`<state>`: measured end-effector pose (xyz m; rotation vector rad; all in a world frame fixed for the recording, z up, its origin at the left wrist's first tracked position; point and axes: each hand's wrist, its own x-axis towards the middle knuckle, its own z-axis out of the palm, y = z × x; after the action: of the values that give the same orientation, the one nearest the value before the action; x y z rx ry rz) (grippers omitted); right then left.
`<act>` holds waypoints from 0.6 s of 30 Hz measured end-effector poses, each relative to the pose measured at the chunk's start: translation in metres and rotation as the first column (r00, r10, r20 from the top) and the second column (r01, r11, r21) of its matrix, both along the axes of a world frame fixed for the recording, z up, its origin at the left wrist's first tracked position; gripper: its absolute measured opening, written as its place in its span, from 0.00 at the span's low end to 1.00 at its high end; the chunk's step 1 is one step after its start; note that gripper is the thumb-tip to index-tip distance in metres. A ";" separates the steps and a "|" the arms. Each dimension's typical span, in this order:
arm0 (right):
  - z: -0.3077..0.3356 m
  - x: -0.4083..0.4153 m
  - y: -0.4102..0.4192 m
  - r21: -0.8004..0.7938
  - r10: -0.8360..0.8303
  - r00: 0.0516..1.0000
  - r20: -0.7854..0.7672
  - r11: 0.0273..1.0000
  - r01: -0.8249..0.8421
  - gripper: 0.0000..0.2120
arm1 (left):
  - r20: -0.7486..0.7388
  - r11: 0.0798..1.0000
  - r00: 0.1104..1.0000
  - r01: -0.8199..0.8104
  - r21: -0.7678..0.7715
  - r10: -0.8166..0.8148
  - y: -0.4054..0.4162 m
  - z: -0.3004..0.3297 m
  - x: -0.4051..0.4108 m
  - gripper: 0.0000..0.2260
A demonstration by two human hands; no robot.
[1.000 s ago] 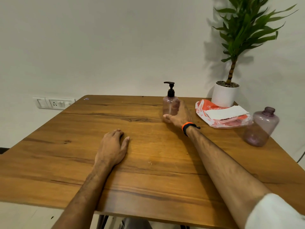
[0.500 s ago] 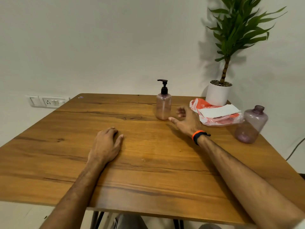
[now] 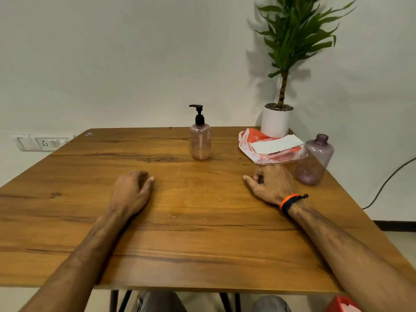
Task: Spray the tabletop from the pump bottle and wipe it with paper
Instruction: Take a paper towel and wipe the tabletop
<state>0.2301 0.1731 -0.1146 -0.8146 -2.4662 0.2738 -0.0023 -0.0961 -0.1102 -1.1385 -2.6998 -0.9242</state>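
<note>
Your left hand [image 3: 132,192] and right hand [image 3: 271,184] rest on the bench [image 3: 202,244], fingers loosely curled, holding nothing. One pump bottle [image 3: 200,141] stands toward the far edge. One capless bottle [image 3: 314,161] and one paper sheet [image 3: 276,144] sit near the far right corner.

The middle of the wooden table [image 3: 202,233] lies open between the left hand [image 3: 131,192] and the right hand [image 3: 271,184], which both rest on the wood well apart, so a wide lane runs straight ahead to the pump bottle [image 3: 200,140]. That bottle stands upright and alone near the far edge, with bare wood on both sides. The left half of the table offers free passage up to the wall. The far right corner is crowded: a plastic packet [image 3: 265,152] with a sheet of paper [image 3: 275,144] on top, a white plant pot [image 3: 276,120] behind it, and an uncapped bottle [image 3: 314,161] just beside the right hand.
</note>
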 end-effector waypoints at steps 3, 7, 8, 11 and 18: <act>0.004 0.004 0.004 -0.003 -0.027 0.998 0.049 1.000 0.027 0.19 | -0.023 0.994 0.996 0.089 0.057 -0.088 0.044 0.011 0.027 0.17; 0.005 0.005 -0.001 0.000 -0.002 0.998 0.067 1.000 0.002 0.19 | 0.008 0.972 0.976 0.215 0.096 -0.217 0.114 0.022 0.060 0.17; 0.005 0.006 0.000 0.002 -0.006 0.998 0.067 1.000 0.006 0.19 | 0.013 0.966 0.971 0.236 0.102 -0.238 0.134 0.023 0.067 0.17; 0.004 0.007 0.001 -0.015 -0.002 0.998 0.064 1.000 0.003 0.19 | 0.037 0.961 0.963 0.265 0.085 -0.268 0.181 0.028 0.084 0.18; 0.002 0.003 0.009 -0.047 0.016 0.998 0.060 0.999 -0.013 0.19 | 0.132 0.974 0.970 0.185 0.130 -0.202 0.264 0.037 0.096 0.12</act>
<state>0.2334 0.1821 -0.1128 -0.8361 -2.5311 0.3173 0.0938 0.1679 -0.0731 -1.3804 -2.6356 -1.2205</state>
